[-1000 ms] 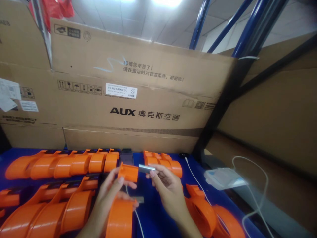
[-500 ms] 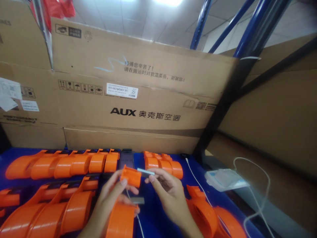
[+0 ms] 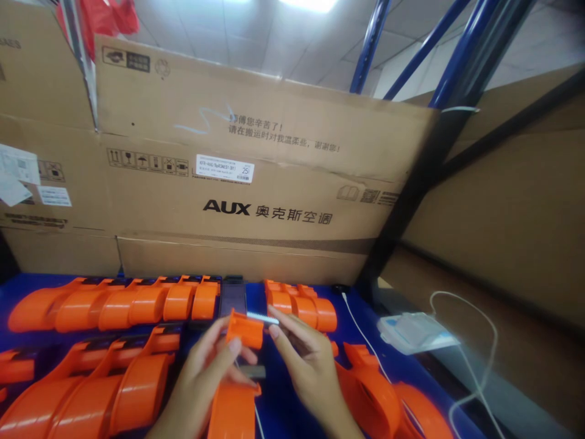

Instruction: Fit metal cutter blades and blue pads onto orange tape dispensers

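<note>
My left hand (image 3: 208,360) is closed around an orange plastic tape dispenser (image 3: 247,332); its wide round part hangs below my fingers. Between the thumb and fingers of my right hand (image 3: 306,360) is a thin serrated metal blade (image 3: 262,318). The blade lies across the top edge of the dispenser's head, teeth upward, and its left end appears to touch or overlap the orange plastic. Under the head, a small flat grey piece (image 3: 253,371) shows beside my left fingers; I cannot tell what it rests on.
Orange dispensers with dark parts stand in rows at left (image 3: 114,305). More orange pieces (image 3: 301,308) sit behind my right hand and at lower right (image 3: 379,390). A dark flat device (image 3: 233,299), a white cable (image 3: 361,329) and a clear plastic box (image 3: 418,332) lie nearby. Cardboard (image 3: 274,244) walls the back.
My right hand has shifted slightly left with the blade, bringing it further over the dispenser's head. The dispenser in my left hand has moved a little right and down.
</note>
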Demonstrator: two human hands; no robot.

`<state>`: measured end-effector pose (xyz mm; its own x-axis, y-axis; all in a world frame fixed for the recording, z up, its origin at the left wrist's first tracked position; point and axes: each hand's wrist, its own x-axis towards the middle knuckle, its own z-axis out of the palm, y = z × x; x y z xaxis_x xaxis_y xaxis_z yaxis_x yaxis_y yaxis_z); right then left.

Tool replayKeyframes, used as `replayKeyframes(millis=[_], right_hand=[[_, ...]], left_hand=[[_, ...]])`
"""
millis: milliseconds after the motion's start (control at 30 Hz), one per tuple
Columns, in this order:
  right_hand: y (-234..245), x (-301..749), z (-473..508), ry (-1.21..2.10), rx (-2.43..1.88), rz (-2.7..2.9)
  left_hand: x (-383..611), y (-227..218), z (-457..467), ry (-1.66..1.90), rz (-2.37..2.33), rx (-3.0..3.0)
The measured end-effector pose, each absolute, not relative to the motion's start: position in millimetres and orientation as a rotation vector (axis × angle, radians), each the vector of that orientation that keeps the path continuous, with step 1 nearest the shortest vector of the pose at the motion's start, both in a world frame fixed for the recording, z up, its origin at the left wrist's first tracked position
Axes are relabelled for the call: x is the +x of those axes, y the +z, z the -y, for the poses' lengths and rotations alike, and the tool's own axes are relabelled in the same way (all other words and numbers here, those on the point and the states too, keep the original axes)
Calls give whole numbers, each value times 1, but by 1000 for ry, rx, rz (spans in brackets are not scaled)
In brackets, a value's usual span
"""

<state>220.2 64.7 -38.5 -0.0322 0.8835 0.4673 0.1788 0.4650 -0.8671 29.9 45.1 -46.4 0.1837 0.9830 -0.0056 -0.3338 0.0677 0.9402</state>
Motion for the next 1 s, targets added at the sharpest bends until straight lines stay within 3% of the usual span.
replayKeyframes(millis=[733,1000], right_hand=[[-27,213,-55,581,-861,1733],[-35,202,-54,442,-1038,2139]], left_hand=[[30,-47,-46,1246,-874,1127],[-6,-28,-64,1333,-766,550]])
